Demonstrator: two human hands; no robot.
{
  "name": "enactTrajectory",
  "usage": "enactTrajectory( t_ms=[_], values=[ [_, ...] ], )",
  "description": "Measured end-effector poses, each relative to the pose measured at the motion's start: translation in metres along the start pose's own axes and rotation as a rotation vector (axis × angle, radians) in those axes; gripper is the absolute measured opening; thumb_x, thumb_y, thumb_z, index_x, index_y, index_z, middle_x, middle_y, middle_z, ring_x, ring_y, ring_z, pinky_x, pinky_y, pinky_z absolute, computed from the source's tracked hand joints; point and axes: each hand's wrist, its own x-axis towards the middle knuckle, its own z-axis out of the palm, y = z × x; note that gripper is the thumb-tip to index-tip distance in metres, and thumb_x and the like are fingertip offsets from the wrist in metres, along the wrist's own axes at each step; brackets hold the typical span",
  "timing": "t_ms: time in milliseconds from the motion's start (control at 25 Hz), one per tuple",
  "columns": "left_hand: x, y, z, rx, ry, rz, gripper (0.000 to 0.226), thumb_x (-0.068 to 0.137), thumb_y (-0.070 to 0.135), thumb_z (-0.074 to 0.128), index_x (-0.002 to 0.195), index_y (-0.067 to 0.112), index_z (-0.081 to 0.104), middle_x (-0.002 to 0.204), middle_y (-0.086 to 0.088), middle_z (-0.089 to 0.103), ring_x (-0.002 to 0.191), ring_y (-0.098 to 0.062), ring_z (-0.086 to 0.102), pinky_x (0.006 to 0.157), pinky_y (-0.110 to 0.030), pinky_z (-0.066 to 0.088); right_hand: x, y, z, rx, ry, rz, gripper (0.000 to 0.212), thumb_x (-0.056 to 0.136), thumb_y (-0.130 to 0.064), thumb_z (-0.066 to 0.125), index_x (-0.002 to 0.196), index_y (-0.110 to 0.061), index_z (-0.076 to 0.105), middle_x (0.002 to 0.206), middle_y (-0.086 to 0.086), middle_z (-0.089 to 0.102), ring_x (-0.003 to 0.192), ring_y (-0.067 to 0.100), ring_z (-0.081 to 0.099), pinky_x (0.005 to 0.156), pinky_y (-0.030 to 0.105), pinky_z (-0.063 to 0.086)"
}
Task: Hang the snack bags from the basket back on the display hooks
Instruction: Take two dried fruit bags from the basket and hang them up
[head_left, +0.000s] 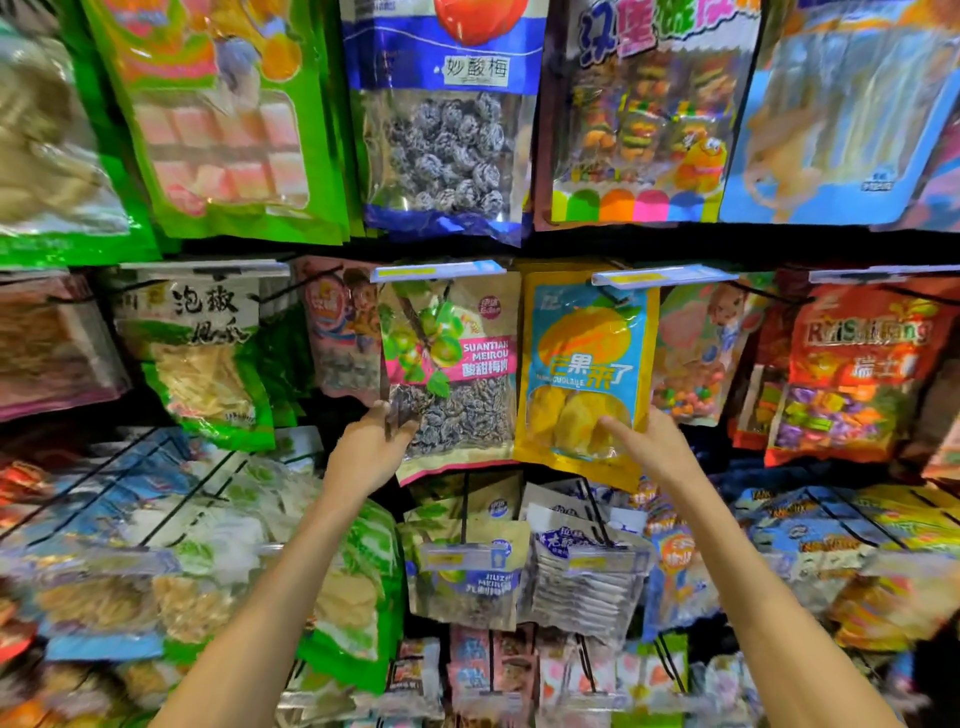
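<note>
At the far left of the frame hang a green-edged bag (67, 156) in the upper row and a white and green bag of pale strips (208, 358) in the middle row, both on black wire hooks. Moving toward the centre, the left hand (371, 447) reaches up to the plum bag (452, 374), its fingers curled round the lower left corner with the thumb in front, so it pinches that corner. The bag's top sits under a blue and yellow price tag (439, 270), and I cannot tell whether its hole is threaded on the hook there. Just beside it to the right, touching along one edge, is the yellow mango bag (584, 374), tilted a little. The right hand (652, 444) holds its lower right edge, index finger stretched across the front and the other fingers hidden behind. Its top lies under a second price tag (654, 277). Farther right hang a red candy bag (852, 374) and, lower down, blue packets (810, 525). The basket is not in view. The risk, as I judge it, is letting go before either hole is truly over its wire: the bag would slide off into the crowded lower rows. Pushing up from a bottom corner could also buckle the bag.
</note>
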Motion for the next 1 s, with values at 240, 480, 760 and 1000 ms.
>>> enactTrajectory(
  t_ms=[240,480,760,1000],
  values=[
    [-0.026,-0.002,-0.029,0.567,-0.017,0.153,0.038,0.098,0.043,0.044,0.120,0.013,0.053,0.107,-0.012,0.061,0.112,-0.035,0.052,0.081,-0.043,0.048,-0.040,-0.018,-0.009,-0.771,-0.008,0.119,0.066,0.093,-0.053,0.053,0.136,-0.004,0.039,0.131,0.018,0.051,0.119,0.038,0.050,0.089,0.047,0.046],
    [-0.055,0.003,-0.041,0.698,-0.177,0.203,0.055,0.098,0.050,0.044,0.141,0.017,0.040,0.139,-0.011,0.048,0.130,-0.035,0.040,0.100,-0.049,0.038,-0.094,-0.052,-0.002,-0.960,-0.083,0.068,0.056,0.097,-0.047,0.050,0.138,-0.012,0.040,0.135,0.014,0.042,0.125,0.037,0.040,0.096,0.048,0.041],
    [-0.096,-0.006,-0.068,0.713,-0.224,0.274,0.061,0.098,0.053,0.040,0.147,0.019,0.032,0.145,-0.010,0.041,0.134,-0.035,0.036,0.104,-0.049,0.035,-0.158,-0.087,0.024,-1.026,-0.193,0.069,0.056,0.097,-0.050,0.048,0.140,-0.016,0.039,0.140,0.011,0.042,0.129,0.035,0.038,0.101,0.049,0.038],
    [-0.135,-0.042,-0.119,0.715,-0.187,0.327,0.055,0.097,0.053,0.042,0.140,0.019,0.038,0.140,-0.011,0.044,0.130,-0.035,0.039,0.102,-0.051,0.037,-0.206,-0.119,0.054,-1.034,-0.212,0.006,0.059,0.096,-0.049,0.049,0.144,-0.016,0.039,0.146,0.010,0.040,0.135,0.033,0.034,0.104,0.049,0.036]
  ],
)
